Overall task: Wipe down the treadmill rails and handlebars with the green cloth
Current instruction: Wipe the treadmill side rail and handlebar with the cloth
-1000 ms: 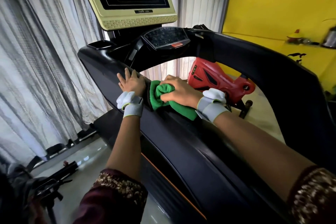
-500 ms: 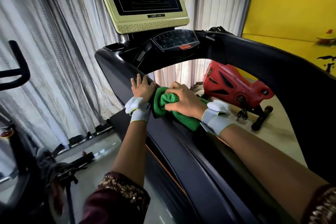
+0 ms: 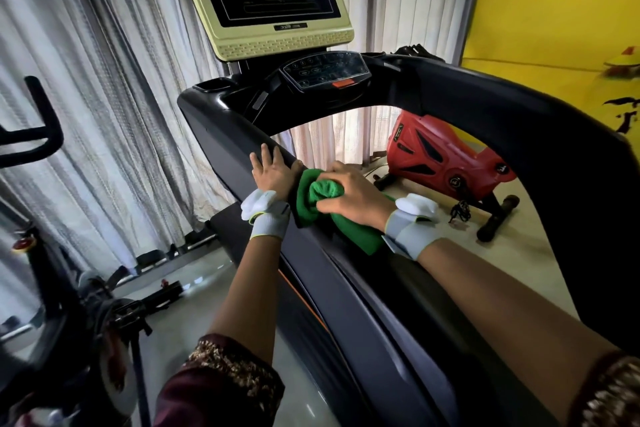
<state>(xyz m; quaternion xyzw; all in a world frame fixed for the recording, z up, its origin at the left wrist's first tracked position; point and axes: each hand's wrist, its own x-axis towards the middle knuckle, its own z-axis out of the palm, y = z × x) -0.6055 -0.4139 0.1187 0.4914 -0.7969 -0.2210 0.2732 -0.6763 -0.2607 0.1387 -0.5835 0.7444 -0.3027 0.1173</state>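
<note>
Both arms reach forward from dark embroidered sleeves, bare along the forearms, each wrist wrapped in a pale grey band with a white pad. The left hand [image 3: 275, 172] lies palm down with fingers straight and slightly spread, pointing away from the body, thumb side turned toward the other hand. The right hand [image 3: 353, 194] sits just beside it, knuckles up, fingers curled inward and bunching the green cloth [image 3: 325, 208] under the palm. The right wrist bends slightly inward.
</note>
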